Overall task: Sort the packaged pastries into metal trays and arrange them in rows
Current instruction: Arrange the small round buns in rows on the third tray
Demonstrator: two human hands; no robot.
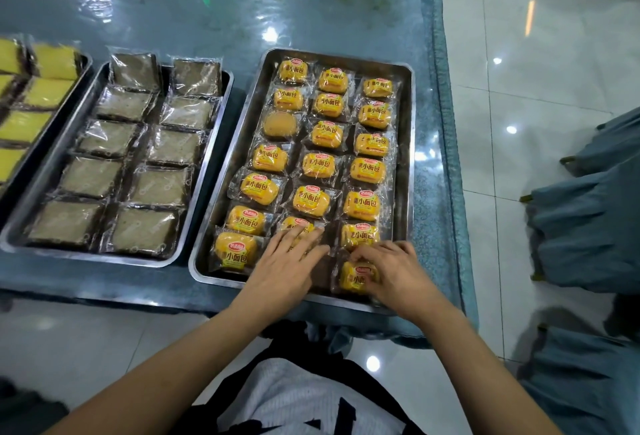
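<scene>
A metal tray [411,144] on the right holds three rows of small yellow buns in clear wrappers with red and yellow labels. My left hand [284,265] lies flat with straight fingers on a wrapped bun [294,225] near the front of the middle row. My right hand [394,272] has its fingers curled round the nearest bun of the right row [355,279], at the tray's front corner. One bun in the left row [280,123] lies with its label face down.
A second metal tray [20,227] to the left holds two rows of brown cake slices in clear packs. A third tray [85,60] at the far left holds yellow cakes. All stand on a blue, plastic-covered table [207,2]. Blue covered chairs [585,227] stand to the right.
</scene>
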